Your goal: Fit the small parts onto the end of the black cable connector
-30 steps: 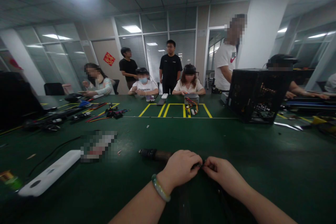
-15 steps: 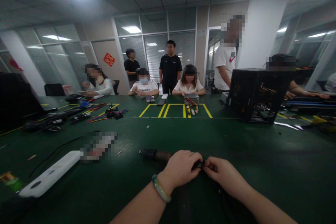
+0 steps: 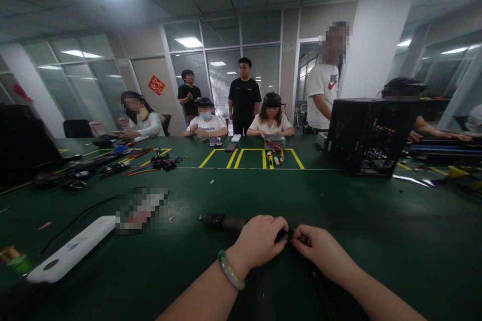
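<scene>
My left hand point(image 3: 258, 241), with a green bangle on the wrist, is closed around a dark cylindrical tool point(image 3: 223, 221) that lies on the green table point(image 3: 376, 220) and sticks out to the left. My right hand point(image 3: 320, 250) meets it from the right, fingers pinched on a small dark part point(image 3: 286, 235) at the tool's end. Both hands touch at that point. What the fingertips grip is too small to name.
A white oblong device point(image 3: 71, 251) with a black cable lies at the left. A black open computer case point(image 3: 367, 135) stands at the right. Wires and parts lie at the far left, yellow tape boxes at the middle. Several people sit and stand across the table.
Both hands stay on the tool in the same place. A person standing at the back has shifted slightly to the right.
</scene>
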`<state>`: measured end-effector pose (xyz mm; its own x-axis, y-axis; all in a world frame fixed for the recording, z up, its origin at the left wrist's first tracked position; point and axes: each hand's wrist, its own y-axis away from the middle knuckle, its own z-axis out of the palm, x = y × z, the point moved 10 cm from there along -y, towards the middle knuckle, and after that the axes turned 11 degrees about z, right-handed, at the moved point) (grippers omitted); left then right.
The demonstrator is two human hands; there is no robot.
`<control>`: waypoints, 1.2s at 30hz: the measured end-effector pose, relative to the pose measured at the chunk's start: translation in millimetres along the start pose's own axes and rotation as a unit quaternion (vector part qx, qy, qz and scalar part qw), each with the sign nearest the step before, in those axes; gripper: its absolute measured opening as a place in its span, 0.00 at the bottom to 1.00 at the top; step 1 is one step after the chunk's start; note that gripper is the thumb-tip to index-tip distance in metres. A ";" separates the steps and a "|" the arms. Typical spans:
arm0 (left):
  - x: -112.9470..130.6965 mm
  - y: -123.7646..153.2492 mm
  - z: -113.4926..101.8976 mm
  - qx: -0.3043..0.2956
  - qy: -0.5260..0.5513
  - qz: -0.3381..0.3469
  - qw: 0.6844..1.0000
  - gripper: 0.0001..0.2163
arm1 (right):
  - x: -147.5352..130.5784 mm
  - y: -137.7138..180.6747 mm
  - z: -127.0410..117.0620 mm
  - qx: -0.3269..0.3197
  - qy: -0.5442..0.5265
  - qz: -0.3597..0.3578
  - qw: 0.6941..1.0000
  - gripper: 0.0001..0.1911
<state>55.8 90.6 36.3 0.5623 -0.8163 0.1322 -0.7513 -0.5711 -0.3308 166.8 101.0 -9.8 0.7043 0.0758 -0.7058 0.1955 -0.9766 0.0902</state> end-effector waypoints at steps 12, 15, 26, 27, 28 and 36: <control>0.5 -0.4 -1.6 -0.009 -0.008 -0.014 1.000 0.10 | -3.7 0.1 -3.1 0.016 0.010 -0.002 1.000 0.07; 4.1 -1.2 -2.0 -0.003 0.005 0.006 1.000 0.07 | -3.2 0.3 -2.2 0.012 0.007 -0.004 1.000 0.07; 2.5 0.0 -1.1 -0.012 0.011 -0.008 1.000 0.08 | -1.5 1.6 -1.9 0.006 -0.006 0.002 1.000 0.07; 3.3 -0.3 -1.3 -0.010 0.012 -0.004 1.000 0.07 | -1.6 1.5 -2.0 0.006 -0.004 0.002 1.000 0.07; 4.0 -0.6 -1.6 -0.008 0.014 0.001 1.000 0.06 | -1.6 1.5 -1.8 0.006 -0.002 0.004 1.000 0.07; 9.1 -2.3 -6.2 0.007 0.032 0.019 0.999 0.07 | -1.6 1.5 -2.2 0.005 0.003 -0.001 1.000 0.07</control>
<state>60.5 84.0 44.1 0.5100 -0.8413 0.1793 -0.7663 -0.5391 -0.3495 167.5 99.9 -7.0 0.7076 0.0783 -0.7023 0.1895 -0.9785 0.0817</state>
